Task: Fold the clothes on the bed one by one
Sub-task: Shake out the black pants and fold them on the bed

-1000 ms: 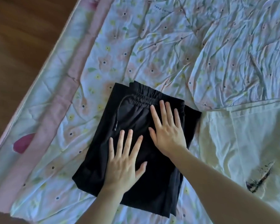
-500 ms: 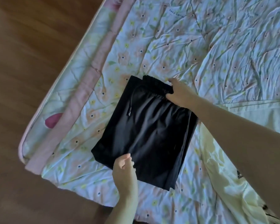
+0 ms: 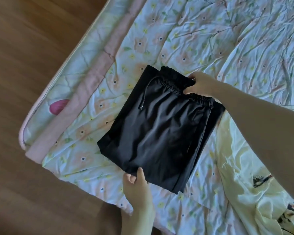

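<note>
Folded black trousers [image 3: 159,126] with an elastic waistband and a drawstring lie as a rectangle on the floral bed sheet [image 3: 193,39]. My left hand [image 3: 136,184] pinches the near edge of the bundle, thumb on top and fingers underneath. My right hand [image 3: 200,83] grips the far waistband end, fingers curled round the gathered elastic. A pale yellow garment [image 3: 241,175] with a dark print lies spread to the right, partly under my right forearm.
The bed's corner with a pink quilt border [image 3: 71,106] lies to the left. Brown wooden floor [image 3: 32,48] fills the left and bottom of the view. Wrinkled sheet stretches across the top right.
Both hands went from pressing flat on the trousers to gripping its opposite ends. The view has shifted, so the bed corner and floor show more.
</note>
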